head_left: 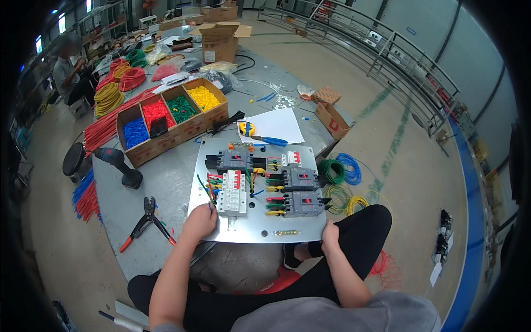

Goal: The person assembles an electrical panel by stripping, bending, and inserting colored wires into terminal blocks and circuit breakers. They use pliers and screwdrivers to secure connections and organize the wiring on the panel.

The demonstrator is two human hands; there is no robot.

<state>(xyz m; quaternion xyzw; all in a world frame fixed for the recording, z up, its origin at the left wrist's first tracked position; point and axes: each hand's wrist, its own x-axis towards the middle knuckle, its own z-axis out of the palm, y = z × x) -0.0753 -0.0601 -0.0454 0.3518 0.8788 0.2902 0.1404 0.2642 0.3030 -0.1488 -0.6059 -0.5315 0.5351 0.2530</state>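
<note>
A silver metal mounting plate (251, 231) lies tilted across the table's near edge and over my lap. It carries grey moulded-case circuit breakers (303, 203), a row of white miniature breakers (232, 193) with red levers, and short coloured wires. My left hand (200, 222) is closed at the plate's lower left corner, with loose green and red wire ends (207, 187) just above its fingertips; some of its fingers are hidden. At the lower right edge, my right hand (331, 234) is closed round the plate's rim.
Left on the table (174, 191) are red-handled crimping pliers (148, 218), a cordless drill (123, 167) and a cardboard box (182, 133) of coloured caps. Beyond the plate lie paper (282, 123), a yellow tape measure (246, 129) and blue-handled pliers (268, 140). Wire coils (348, 169) sit right. Another person sits far left.
</note>
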